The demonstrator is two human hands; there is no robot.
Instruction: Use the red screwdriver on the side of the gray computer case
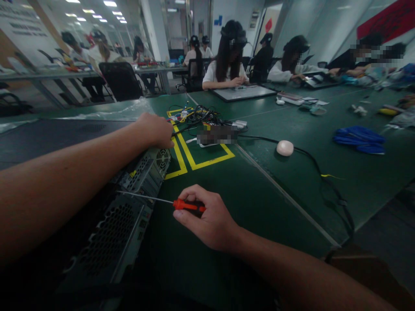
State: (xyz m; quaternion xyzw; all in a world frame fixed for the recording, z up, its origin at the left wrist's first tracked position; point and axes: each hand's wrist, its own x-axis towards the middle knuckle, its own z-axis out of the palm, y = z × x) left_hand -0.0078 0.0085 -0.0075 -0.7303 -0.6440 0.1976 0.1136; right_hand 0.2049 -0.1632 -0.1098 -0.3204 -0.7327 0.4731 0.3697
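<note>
Head view: a screwdriver [183, 204] with a red handle lies level just above the surface [259, 207], gripped in the right hand [210, 220], whose fingers wrap round the handle with the thumb along the near side. Its thin shaft points left, and the tip reaches the rear panel of a case [129, 216] lying on its side at the left. Whether the tip sits in a screw is too small to tell. That panel shows perforated vents, port cut-outs and a round fan grille [163, 158] at its far end. The left hand [155, 129] rests on the case's far top corner, fingers curled shut and knuckles up – whether anything is inside the fist cannot be told.

Just beyond the case, yellow tape lines [194, 162] mark boxes on the green surface, with a tangle of cables [194, 116] lying over them. To the right sits a pale round thing [285, 147] on a black cord, and well apart from it a blue cloth [359, 139]. A clear plastic sheet [113, 110] lies past the left hand. Other people [227, 65] sit along the far side – their hands are on their own work.
</note>
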